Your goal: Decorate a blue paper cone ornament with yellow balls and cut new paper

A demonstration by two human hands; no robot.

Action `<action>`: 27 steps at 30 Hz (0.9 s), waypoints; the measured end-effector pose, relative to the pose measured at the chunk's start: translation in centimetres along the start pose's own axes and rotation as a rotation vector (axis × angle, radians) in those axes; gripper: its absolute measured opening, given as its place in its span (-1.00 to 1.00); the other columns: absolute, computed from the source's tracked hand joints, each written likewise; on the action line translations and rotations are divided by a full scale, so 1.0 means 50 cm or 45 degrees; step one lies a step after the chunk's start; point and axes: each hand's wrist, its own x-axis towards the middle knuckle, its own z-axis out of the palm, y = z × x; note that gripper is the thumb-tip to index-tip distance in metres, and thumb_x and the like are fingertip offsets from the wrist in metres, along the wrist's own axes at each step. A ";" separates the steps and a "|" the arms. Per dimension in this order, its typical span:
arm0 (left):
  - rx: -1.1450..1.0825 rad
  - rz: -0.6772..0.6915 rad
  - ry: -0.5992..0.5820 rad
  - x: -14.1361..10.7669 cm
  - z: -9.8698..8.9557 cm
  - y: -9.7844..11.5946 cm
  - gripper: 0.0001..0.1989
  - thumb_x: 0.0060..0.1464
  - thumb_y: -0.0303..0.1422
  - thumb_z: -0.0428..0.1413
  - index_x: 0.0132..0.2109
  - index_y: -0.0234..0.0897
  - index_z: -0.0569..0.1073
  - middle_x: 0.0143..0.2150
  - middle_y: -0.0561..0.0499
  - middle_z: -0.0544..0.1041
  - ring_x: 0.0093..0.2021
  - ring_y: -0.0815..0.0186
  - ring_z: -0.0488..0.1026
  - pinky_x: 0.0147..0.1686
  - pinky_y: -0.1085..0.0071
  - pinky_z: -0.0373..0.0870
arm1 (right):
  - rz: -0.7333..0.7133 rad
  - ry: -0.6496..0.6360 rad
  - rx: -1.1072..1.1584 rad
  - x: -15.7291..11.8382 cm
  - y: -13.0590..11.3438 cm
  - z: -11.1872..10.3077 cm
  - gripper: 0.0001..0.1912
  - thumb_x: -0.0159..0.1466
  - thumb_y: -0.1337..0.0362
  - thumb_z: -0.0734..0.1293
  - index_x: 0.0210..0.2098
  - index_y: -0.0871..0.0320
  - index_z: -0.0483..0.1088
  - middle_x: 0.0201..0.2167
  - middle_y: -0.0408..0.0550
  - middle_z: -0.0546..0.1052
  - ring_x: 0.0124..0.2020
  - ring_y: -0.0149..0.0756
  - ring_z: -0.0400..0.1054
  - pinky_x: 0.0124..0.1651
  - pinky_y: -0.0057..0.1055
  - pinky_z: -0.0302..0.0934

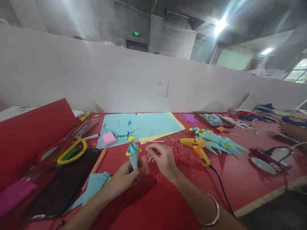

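Left fingers [135, 174] pinch blue paper cone [134, 157]; right fingers [154, 148] bunched, grip unclear. Glue gun [197, 145], similar cones [217, 140] right, black slab [63, 188] left on red counter [165, 201]. Cone upright, yellow-trimmed.

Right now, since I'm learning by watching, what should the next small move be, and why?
Probably bring the right hand in to the yellow trim on the light-blue paper cone: the left hand already holds the cone wide end up, and the right is close beside it, fingers bent. Whether they hold anything is unclear.
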 end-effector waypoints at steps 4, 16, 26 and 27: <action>-0.025 0.001 -0.007 -0.002 0.001 0.003 -0.90 -0.19 -0.34 -0.03 -0.48 -0.27 0.20 -0.63 0.19 0.21 -0.62 0.47 0.16 -0.59 0.51 0.14 | -0.091 0.059 -0.097 0.001 0.000 0.000 -0.83 0.15 0.37 0.21 -0.28 0.16 0.40 -0.39 -0.05 0.51 -0.44 -0.38 0.43 -0.35 -0.48 0.32; 0.069 0.033 -0.025 -0.004 0.001 0.004 -0.96 -0.15 -0.39 -0.08 -0.47 -0.26 0.21 -0.61 0.18 0.24 -0.61 0.47 0.19 -0.57 0.50 0.17 | -0.192 0.061 -0.264 0.001 0.000 -0.004 -0.82 0.16 0.37 0.20 -0.29 0.15 0.41 -0.38 -0.05 0.51 -0.41 -0.37 0.39 -0.34 -0.47 0.28; 0.133 0.023 0.012 -0.009 0.006 0.014 -0.81 -0.08 -0.22 -0.05 -0.45 -0.27 0.24 -0.61 0.16 0.26 -0.62 0.45 0.20 -0.61 0.50 0.14 | -0.287 0.084 -0.287 0.000 -0.007 -0.009 -0.85 0.18 0.34 0.21 -0.36 0.13 0.42 -0.42 -0.08 0.50 -0.38 -0.36 0.38 -0.32 -0.45 0.27; 0.129 0.022 0.019 -0.009 0.006 0.013 -0.79 -0.08 -0.21 -0.04 -0.44 -0.28 0.24 -0.61 0.16 0.26 -0.62 0.44 0.20 -0.60 0.50 0.15 | -0.291 0.093 -0.279 0.000 -0.008 -0.009 -0.84 0.18 0.35 0.20 -0.32 0.13 0.41 -0.38 -0.07 0.50 -0.35 -0.36 0.38 -0.29 -0.44 0.28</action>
